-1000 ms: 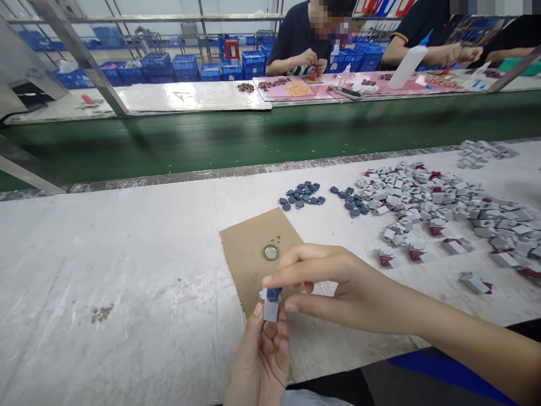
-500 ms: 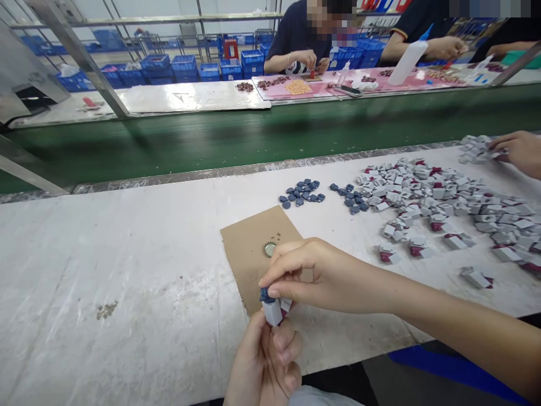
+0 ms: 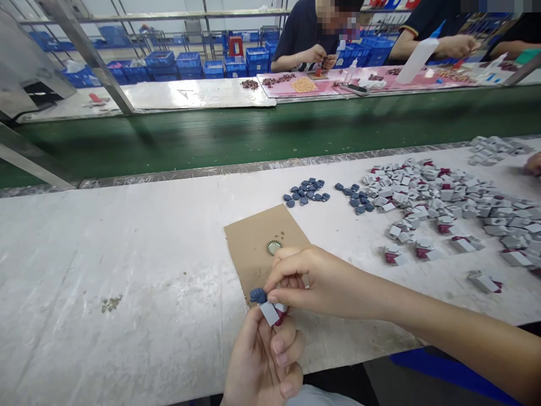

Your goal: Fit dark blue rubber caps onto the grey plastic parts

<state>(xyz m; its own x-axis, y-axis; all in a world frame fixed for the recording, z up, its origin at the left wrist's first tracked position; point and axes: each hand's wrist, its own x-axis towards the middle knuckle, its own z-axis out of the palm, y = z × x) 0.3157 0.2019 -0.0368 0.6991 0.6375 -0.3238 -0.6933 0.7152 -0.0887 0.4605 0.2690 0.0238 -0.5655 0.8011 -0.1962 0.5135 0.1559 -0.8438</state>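
My left hand grips a small grey and maroon plastic piece between thumb and fingers, over the near end of a brown cardboard sheet. A dark blue plastic piece sits at the top of the grey block, jutting to the left. The thumb and forefinger of my right hand are closed at the blue piece's right edge, touching the top of the grey block. Just beyond my right knuckles, a bottle cap lies on the cardboard.
Loose blue pieces lie beyond the cardboard. A wide pile of grey and maroon pieces spreads to the right, near another person's hand. Past the green conveyor belt, co-workers sit at a pink-covered bench.
The blue piece has turned and now juts left of the grey block, with my right fingertips at its right side. The other person's hand has drawn back toward the right edge.
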